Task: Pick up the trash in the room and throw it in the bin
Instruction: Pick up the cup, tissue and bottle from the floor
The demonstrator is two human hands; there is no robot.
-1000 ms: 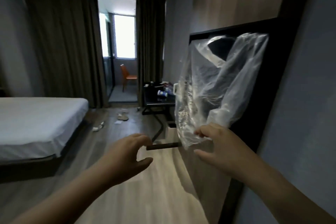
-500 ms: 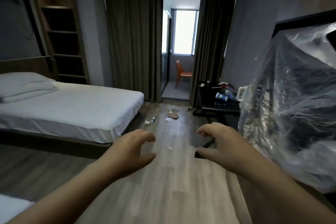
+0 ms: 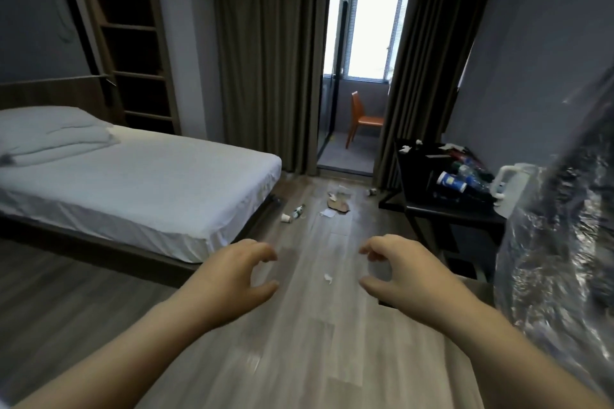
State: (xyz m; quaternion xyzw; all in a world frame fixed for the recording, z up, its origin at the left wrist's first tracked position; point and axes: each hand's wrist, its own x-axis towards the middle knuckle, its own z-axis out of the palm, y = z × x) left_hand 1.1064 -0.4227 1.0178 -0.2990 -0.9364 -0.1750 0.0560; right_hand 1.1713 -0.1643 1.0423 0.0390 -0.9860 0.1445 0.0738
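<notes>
Several scraps point(image 3: 338, 205) litter wood floor point(image 3: 309, 359); bed point(image 3: 149, 183) leftward

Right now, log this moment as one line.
left hand empty | right hand empty | paper scrap on floor ahead | plastic bag at right

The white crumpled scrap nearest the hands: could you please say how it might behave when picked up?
The scrap looks like crumpled paper, so probably light and easily crushed by a pinch. On the smooth wooden floor it may skid rather than roll if pushed.
</notes>
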